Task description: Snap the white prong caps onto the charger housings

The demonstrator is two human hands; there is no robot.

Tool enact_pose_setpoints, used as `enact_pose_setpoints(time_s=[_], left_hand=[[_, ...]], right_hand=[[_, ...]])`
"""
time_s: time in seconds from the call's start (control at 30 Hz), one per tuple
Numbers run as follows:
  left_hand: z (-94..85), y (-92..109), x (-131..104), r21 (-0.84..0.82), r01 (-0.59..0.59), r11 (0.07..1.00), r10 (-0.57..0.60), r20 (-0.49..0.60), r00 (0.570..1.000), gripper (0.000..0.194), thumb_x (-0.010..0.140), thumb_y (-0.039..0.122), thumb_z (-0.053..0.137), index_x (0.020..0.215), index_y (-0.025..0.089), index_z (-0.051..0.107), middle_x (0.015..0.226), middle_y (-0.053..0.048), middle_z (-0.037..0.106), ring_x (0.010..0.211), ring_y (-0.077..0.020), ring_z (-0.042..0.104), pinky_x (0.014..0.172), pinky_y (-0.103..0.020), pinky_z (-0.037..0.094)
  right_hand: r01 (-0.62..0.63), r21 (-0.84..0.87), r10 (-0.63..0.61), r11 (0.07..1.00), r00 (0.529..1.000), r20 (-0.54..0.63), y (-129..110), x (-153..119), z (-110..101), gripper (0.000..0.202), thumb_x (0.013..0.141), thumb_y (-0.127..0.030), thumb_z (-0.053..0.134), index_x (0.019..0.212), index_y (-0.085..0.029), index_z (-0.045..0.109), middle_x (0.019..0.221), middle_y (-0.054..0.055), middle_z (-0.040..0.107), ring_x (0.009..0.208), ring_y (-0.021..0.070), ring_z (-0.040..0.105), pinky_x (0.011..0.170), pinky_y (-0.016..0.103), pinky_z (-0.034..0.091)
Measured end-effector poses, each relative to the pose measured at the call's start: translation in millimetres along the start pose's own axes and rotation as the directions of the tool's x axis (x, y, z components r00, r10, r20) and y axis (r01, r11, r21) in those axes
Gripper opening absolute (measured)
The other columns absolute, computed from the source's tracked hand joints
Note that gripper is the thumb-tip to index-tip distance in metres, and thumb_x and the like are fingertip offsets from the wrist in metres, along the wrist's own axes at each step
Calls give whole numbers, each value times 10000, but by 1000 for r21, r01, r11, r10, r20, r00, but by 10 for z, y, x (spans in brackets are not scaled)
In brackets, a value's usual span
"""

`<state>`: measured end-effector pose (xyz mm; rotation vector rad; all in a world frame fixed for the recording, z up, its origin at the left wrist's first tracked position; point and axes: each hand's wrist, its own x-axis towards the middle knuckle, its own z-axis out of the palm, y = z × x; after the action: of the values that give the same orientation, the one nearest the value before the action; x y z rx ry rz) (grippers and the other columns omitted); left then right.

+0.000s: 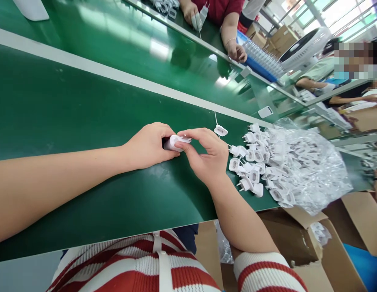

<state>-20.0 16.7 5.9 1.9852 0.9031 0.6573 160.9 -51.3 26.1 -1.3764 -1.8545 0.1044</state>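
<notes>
Over the green table, both of my hands meet at a small white plastic plug adapter (173, 143). My left hand (147, 147) pinches its left end between thumb and fingers. From the other side, my right hand (210, 153) has its thumb and forefinger closed on the right end, where tiny metal pins seem to show. Whether this is one piece or two pressed together I cannot tell. Just beyond my right hand, a single white plug part (220, 130) lies on the table. To its right is a heap of loose white two-pin plug parts (252, 156).
More plug parts spill from a clear plastic bag (325, 174) at the right. Open cardboard boxes (337, 243) stand below the table's edge. Across the glossy green belt (115, 36), a co-worker's hands (237, 52) are near a blue tray (264, 69). A white object (33, 10) sits far left.
</notes>
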Motion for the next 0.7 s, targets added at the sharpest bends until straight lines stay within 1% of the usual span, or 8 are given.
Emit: enact_pose_setpoints(time_s=[0.1,0.2,0.33,0.4,0.57,0.7], left_hand=[[6,-23,4,8,-13,1000,13,4,1000,248,766,470,755,829,230,761,933,-30,767,962,-280,707,793,-372,530],[13,-45,3,10,-22,1000,22,6,1000,250,773,461,764,868,230,772,955,-35,764,987,-287,706,808,-379,532],[15,-55,-2,-31,-49,998,49,8,999,263,789,451,764,902,215,792,1032,-50,756,1001,-278,708,833,-384,539],[15,-54,-2,-52,-61,997,62,9,998,255,794,450,764,895,217,798,1049,-52,753,998,-271,708,845,-384,542],[20,-55,6,-53,-73,996,74,5,997,218,800,410,771,906,223,809,1040,-50,754,1004,-272,707,854,-386,538],[27,-70,14,-45,-73,996,74,10,997,214,795,385,778,916,213,816,1034,-54,748,990,-272,703,838,-389,532]], right_hand=[[12,-20,-13,1000,999,-34,-6,2,-3,43,985,-298,727,981,-304,769,964,4,828,888,218,762,868,392,620],[31,-60,-32,998,999,-11,-24,9,-11,50,996,-296,714,990,-301,763,966,8,828,888,219,766,848,388,623],[71,-54,-71,996,997,13,-29,7,-35,59,991,-257,723,1008,-295,765,967,10,821,883,215,758,822,375,612],[76,-61,-76,995,997,6,-17,0,-41,52,987,-264,732,997,-301,767,957,10,822,878,223,756,854,394,617],[47,-53,-46,998,999,20,7,-5,-39,53,975,-268,742,978,-316,765,960,-6,829,886,224,752,1026,455,601],[56,-32,-56,998,998,3,-9,11,-51,59,963,-258,758,980,-314,768,945,-13,830,885,220,761,1067,466,599]])
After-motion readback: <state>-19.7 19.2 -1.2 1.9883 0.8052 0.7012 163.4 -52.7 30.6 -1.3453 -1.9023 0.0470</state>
